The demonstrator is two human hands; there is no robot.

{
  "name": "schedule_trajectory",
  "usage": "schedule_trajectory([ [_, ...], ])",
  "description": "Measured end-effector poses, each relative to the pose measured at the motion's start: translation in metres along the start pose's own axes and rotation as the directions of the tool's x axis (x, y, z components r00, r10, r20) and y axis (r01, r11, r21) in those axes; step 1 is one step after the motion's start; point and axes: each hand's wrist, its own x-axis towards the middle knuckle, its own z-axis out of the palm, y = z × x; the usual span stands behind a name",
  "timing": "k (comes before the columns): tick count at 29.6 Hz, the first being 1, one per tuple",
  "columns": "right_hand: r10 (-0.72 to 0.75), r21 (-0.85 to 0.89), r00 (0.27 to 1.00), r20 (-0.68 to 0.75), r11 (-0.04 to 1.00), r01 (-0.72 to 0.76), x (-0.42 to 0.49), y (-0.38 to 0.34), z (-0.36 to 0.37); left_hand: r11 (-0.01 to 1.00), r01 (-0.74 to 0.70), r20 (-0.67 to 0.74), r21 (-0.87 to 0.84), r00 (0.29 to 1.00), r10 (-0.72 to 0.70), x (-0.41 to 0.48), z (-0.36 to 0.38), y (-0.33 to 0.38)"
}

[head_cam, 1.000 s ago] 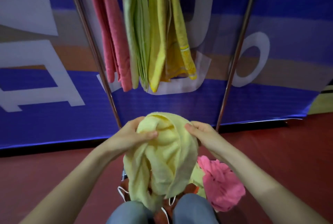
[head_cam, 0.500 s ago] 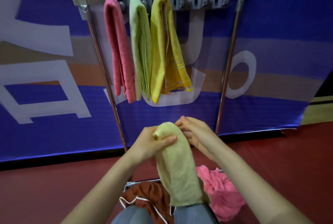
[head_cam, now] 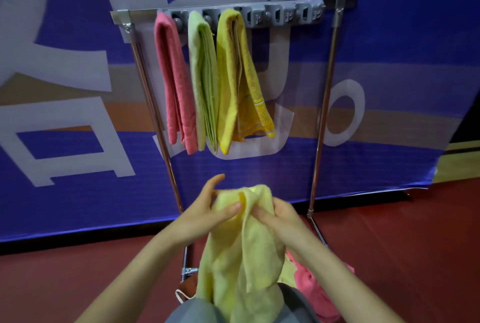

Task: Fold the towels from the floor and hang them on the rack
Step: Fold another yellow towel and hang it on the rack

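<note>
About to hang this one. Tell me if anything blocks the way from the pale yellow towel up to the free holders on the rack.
Nothing visible does. The pale yellow towel hangs below the rack's free holders, right of the yellow towel; only open space lies between.

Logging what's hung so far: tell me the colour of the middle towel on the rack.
Light green: the middle towel, between a pink and a yellow one on the rack. Head view, the only one.
</note>
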Motion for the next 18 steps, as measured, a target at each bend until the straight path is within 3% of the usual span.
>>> schedule_trajectory([
  [3,-0.005,-0.037,0.998,0.065,0.999,0.007,0.008,-0.018,0.006,0.996,-0.008,0.111,-0.089,0.994,0.018,-0.007,0.006,-0.007],
  [6,0.058,-0.126,0.997,0.053,0.991,-0.051,0.013,-0.029,0.011,0.996,-0.064,0.139,-0.057,0.988,0.072,-0.01,0.013,-0.009],
  [13,0.164,-0.098,0.986,0.012,0.982,-0.162,0.008,-0.033,0.0,0.996,-0.046,-0.047,0.074,0.998,0.05,-0.008,0.011,-0.003],
  [15,0.142,-0.052,0.99,-0.014,0.988,-0.142,-0.002,-0.024,-0.006,1.0,-0.018,-0.109,0.025,0.994,0.021,-0.008,0.01,0.0],
  [18,0.155,-0.093,0.986,0.064,0.985,-0.149,-0.02,-0.011,-0.006,0.998,0.009,-0.152,-0.065,0.988,-0.019,-0.005,0.009,0.004],
])
